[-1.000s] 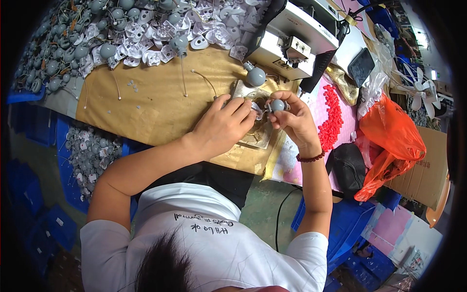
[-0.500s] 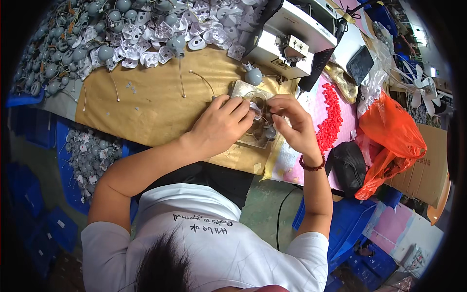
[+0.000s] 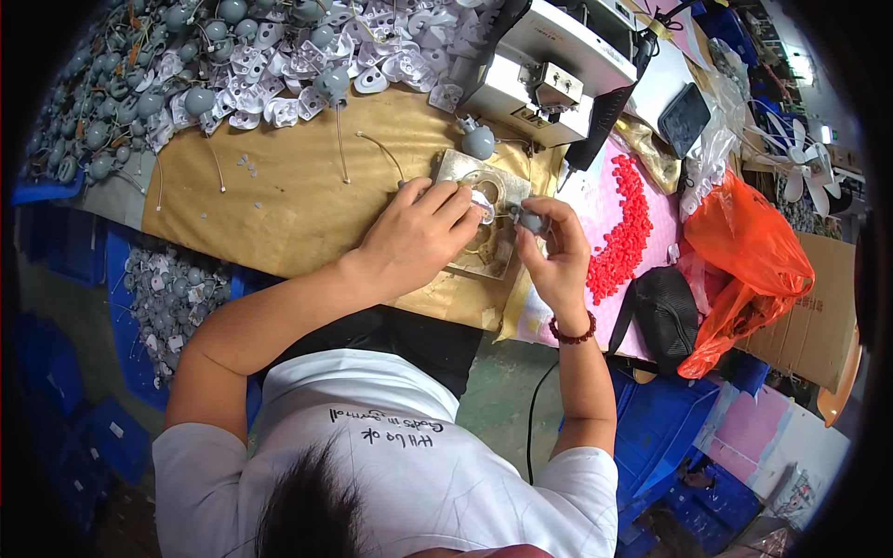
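One smooth grey ball with a small fitting at its side shows in the head view at the metal plate's right edge, pinched between the thumb and fingers of the half-curled right hand, while the loosely bent left hand covers the plate's left side at a white plastic piece, whether gripping it I cannot tell. Brown sheet stretches widely left of the plate, giving room, with its near edge just below; a second grey ball and white machine crowd the plate's far side.
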### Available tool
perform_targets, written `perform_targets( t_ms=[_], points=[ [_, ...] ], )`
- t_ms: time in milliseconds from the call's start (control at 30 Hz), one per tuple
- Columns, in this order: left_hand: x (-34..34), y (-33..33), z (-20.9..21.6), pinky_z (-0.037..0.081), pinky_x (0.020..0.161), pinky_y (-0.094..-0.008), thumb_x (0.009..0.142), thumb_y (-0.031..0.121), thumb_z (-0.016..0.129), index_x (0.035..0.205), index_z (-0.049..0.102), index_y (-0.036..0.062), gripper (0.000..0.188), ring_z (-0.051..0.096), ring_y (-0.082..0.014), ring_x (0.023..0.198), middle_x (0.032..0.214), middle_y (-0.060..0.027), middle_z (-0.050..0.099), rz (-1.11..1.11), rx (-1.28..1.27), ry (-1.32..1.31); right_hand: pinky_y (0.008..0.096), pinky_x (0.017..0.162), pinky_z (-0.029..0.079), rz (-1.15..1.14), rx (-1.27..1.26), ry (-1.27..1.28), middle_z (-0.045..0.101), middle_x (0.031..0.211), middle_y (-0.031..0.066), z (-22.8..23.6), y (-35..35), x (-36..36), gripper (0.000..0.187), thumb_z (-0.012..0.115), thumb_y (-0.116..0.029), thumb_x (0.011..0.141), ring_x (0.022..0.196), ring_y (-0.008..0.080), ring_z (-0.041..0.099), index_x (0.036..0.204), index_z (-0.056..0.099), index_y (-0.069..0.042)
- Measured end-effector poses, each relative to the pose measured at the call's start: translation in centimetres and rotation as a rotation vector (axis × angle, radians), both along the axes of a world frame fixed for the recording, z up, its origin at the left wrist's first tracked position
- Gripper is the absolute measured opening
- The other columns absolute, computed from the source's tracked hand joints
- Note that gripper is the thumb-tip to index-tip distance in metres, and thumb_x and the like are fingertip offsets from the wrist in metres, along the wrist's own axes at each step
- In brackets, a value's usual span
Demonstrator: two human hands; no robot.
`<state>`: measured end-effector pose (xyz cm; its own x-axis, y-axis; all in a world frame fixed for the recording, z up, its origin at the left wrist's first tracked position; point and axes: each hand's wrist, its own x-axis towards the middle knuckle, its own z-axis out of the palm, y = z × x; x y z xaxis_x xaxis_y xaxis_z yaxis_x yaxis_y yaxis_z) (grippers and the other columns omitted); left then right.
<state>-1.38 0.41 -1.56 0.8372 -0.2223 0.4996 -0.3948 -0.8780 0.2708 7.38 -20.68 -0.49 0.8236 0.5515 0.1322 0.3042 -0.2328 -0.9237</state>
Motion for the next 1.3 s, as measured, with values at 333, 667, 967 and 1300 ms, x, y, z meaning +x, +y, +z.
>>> perform_targets(
  t_ms=[333,667,967,1300],
  points=[
    [-0.2,0.4,-0.1,0.045,0.094,-0.0412,0.074,0.009,0.070,0.107,0.066,0.0027,0.034,0.057,-0.0282,0.114,0.117,-0.0133,0.062,-0.043,-0.018,0.131,0.0226,0.067,0.052,0.102,0.011,0.595,0.071,0.097,0.0078,1.4,2.0,3.0,0.032,0.078,-0.005,0.084,0.080,0.0098,0.065,0.112,0.063,0.000],
    [0.7,0.9,0.3,0.046,0.091,-0.0410,0.073,0.008,0.071,0.107,0.063,0.0049,0.036,0.059,-0.0280,0.109,0.112,-0.0102,0.062,-0.050,-0.169,0.161,0.0313,0.057,0.049,0.022,-0.413,-0.235,0.064,0.076,0.0073,0.4,3.6,2.0,0.038,0.084,-0.022,0.077,0.061,0.0202,0.060,0.102,0.064,-0.002],
    [2.8,-0.7,1.8,0.045,0.084,-0.0398,0.075,0.013,0.071,0.105,0.060,0.0071,0.032,0.057,-0.0254,0.100,0.099,-0.0065,0.060,0.105,-0.140,0.262,0.0278,0.072,0.049,-0.108,0.009,-0.441,0.063,0.101,0.0056,0.0,2.1,6.7,0.041,0.076,-0.010,0.083,0.084,0.0142,0.061,0.120,0.059,-0.003],
    [2.9,-0.7,1.5,0.045,0.083,-0.0393,0.075,0.014,0.073,0.102,0.062,0.0068,0.029,0.057,-0.0253,0.097,0.095,-0.0059,0.060,0.091,-0.184,0.219,0.0249,0.078,0.050,-0.469,0.137,-0.214,0.066,0.101,0.0080,0.5,1.9,16.5,0.039,0.073,-0.014,0.090,0.084,0.0114,0.062,0.118,0.058,0.007]
  ],
)
